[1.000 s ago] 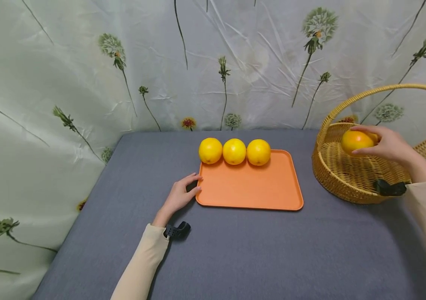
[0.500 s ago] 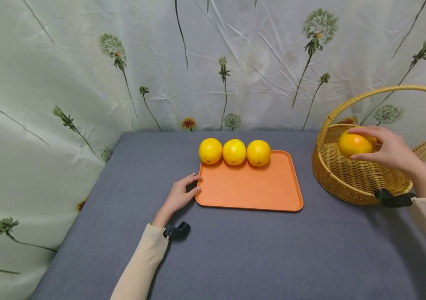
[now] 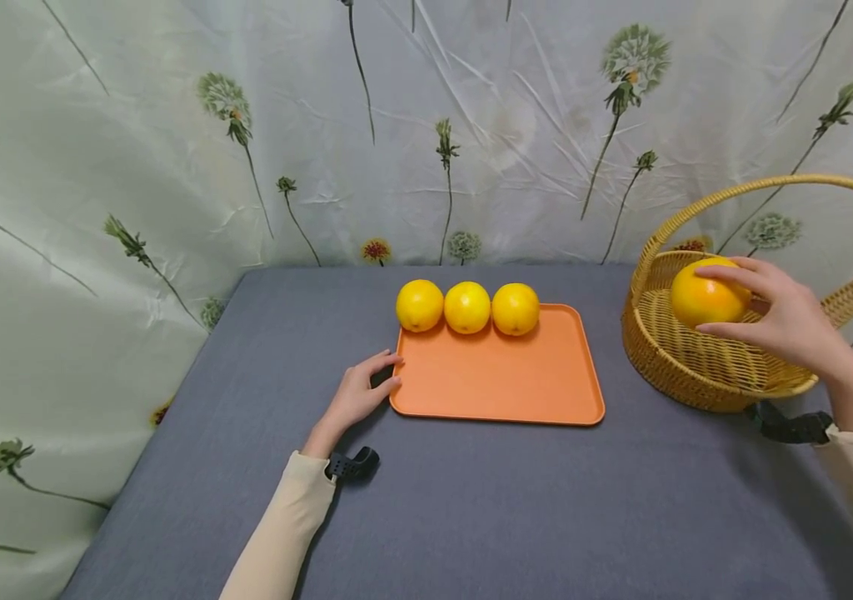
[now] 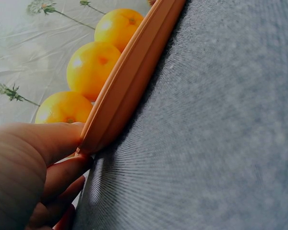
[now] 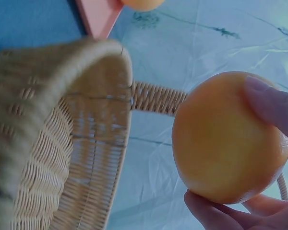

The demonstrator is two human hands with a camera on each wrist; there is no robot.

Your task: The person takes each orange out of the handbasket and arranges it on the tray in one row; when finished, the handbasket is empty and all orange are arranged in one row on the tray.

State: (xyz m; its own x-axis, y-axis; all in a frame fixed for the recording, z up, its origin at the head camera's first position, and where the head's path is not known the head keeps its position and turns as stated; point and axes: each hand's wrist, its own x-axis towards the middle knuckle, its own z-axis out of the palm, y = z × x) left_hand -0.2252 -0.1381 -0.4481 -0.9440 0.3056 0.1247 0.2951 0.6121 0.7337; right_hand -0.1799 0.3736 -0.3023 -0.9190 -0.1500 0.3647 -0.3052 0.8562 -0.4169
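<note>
My right hand [image 3: 790, 317] holds an orange [image 3: 707, 293] between thumb and fingers, above the wicker basket [image 3: 685, 387]. In the right wrist view the orange [image 5: 225, 139] is apart from the basket's rim [image 5: 127, 86]. My left hand [image 3: 357, 390] rests its fingertips on the left edge of an orange-coloured tray [image 3: 501, 379]; its thumb [image 4: 62, 136] touches the rim in the left wrist view. Three more oranges stand side by side along the tray's back edge: a left one [image 3: 420, 305], a middle one [image 3: 467, 307] and a right one [image 3: 516, 309].
A tall arched handle [image 3: 779, 180] rises over the basket. Grey cloth [image 3: 516, 508] covers the table, and a dandelion-print curtain [image 3: 396, 183] hangs behind and to the left. Each wrist wears a black camera band [image 3: 354, 463].
The right hand has brought the held orange slightly left and nearer, higher over the basket. My left hand, the tray and its three oranges stay in place.
</note>
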